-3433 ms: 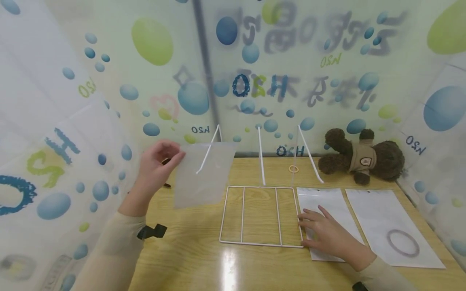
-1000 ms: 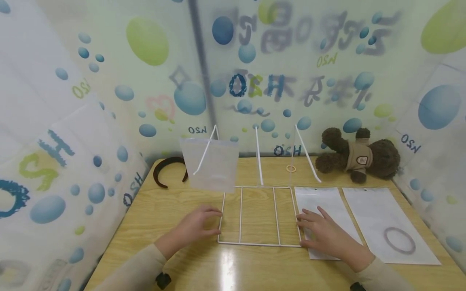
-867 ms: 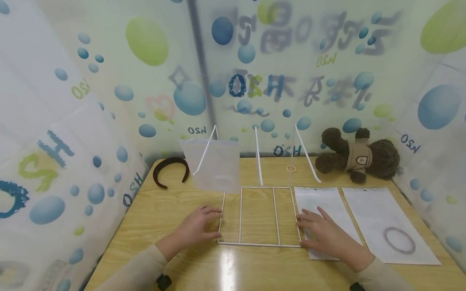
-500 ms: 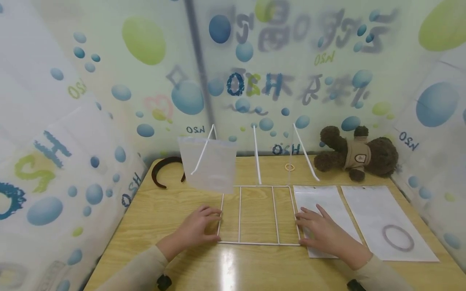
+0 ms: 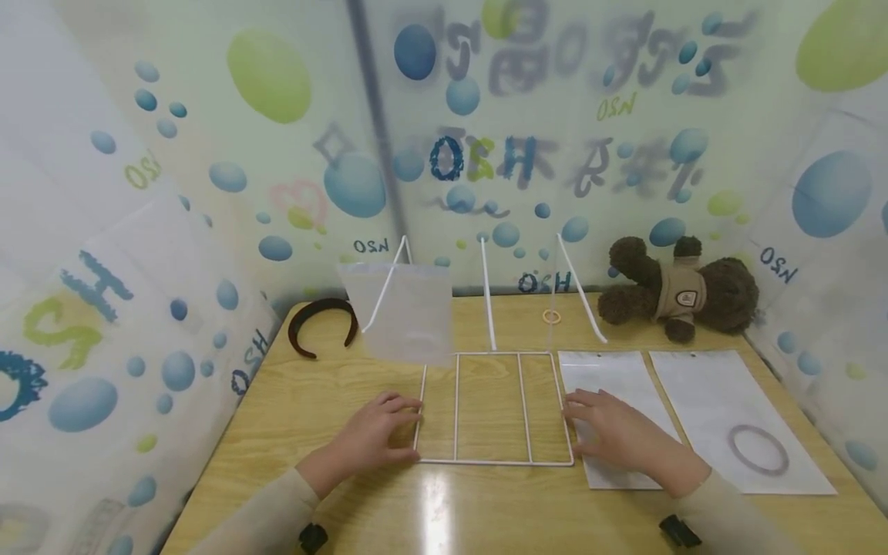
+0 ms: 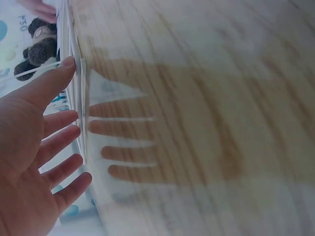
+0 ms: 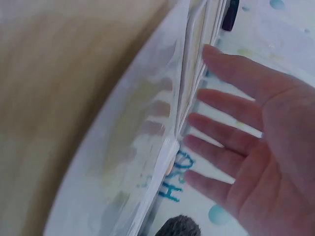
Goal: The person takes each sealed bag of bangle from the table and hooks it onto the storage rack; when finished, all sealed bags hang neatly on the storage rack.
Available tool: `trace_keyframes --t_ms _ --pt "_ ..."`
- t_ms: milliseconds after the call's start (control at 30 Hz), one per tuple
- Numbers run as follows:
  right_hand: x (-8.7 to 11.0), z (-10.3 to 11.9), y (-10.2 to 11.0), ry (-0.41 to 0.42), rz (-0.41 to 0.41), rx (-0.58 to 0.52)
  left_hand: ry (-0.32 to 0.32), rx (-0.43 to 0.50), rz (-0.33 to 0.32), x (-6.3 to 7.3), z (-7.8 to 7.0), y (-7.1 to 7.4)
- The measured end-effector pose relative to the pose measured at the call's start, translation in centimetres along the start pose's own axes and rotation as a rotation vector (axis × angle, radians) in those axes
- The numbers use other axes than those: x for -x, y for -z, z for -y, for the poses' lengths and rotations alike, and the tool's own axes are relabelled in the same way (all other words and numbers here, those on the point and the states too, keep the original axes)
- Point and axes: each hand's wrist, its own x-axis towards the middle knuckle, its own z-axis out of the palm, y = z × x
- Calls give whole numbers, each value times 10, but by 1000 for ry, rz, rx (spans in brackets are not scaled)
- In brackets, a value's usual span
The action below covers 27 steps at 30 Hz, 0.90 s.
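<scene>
White wire rack sits flat-based on the table, right between both hands, with its three prongs slanting up behind the base. Left hand is at the rack's left side, right hand at its right; both pretty open, fingers loose and lightly spread along the side wires, not gripping anything. Can't tell if every fingertip actually touches. Frosted bag hangs at the rack's left prong.

Table's a yellowish wood grain, shiny enough to throw a bright glare streak just in front of the rack. Right of the rack there are two white sheets side by side, a pale purple ring on the farther one. Brown teddy lies behind those, dark headband left-rear of the rack. Pale walls behind and either side, blue and green dots, mirrored lettering.
</scene>
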Motion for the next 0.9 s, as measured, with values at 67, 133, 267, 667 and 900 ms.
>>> trace_keyframes --t_ms 67,133,267,667,900 --pt "-2 -6 3 -14 -14 -23 -7 -8 -2 0 0 1" --pt "-4 -12 7 -48 -21 -40 -17 -13 -2 0 0 2" --pt "-6 -29 15 -91 -37 -55 -23 -11 9 0 0 2" --pt "-8 -95 22 -235 -76 -113 -21 -30 27 0 0 0" --pt "-8 -127 29 -295 -79 -136 -25 -40 30 1 -2 3"
